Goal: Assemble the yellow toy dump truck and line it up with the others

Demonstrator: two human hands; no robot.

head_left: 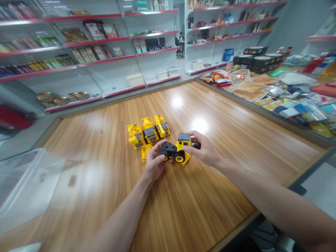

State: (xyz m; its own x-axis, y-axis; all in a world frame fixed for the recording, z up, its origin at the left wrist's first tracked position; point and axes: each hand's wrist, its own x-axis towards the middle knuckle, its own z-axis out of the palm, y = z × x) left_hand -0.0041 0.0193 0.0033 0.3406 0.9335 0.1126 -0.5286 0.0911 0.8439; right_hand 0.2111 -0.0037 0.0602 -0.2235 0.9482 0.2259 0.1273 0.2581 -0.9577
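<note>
A toy truck (pixel 181 145) with a yellow cab, grey roof, black chassis and yellow-hubbed wheels is raised just over the wooden table. My left hand (pixel 156 162) is closed around the rear of its black chassis. At the cab end, my right hand (pixel 204 148) grips with thumb and fingers. Between that thumb and forefinger shows a black rounded piece (pixel 196 145); its kind I cannot make out. Close beyond my left hand lies a loose yellow plastic part (pixel 146 151). Behind it stand a yellow toy excavator (pixel 135 136), a toy mixer truck (pixel 149 130) and another yellow toy truck (pixel 162 126).
The wooden table (pixel 105 161) has a raised dark edge. A clear plastic bin (pixel 34 182) sits at left, and a small metallic bit (pixel 100 131) lies farther back. Packaged goods (pixel 262 87) cover the adjoining surface at right. Stocked shelves (pixel 99 43) line the back.
</note>
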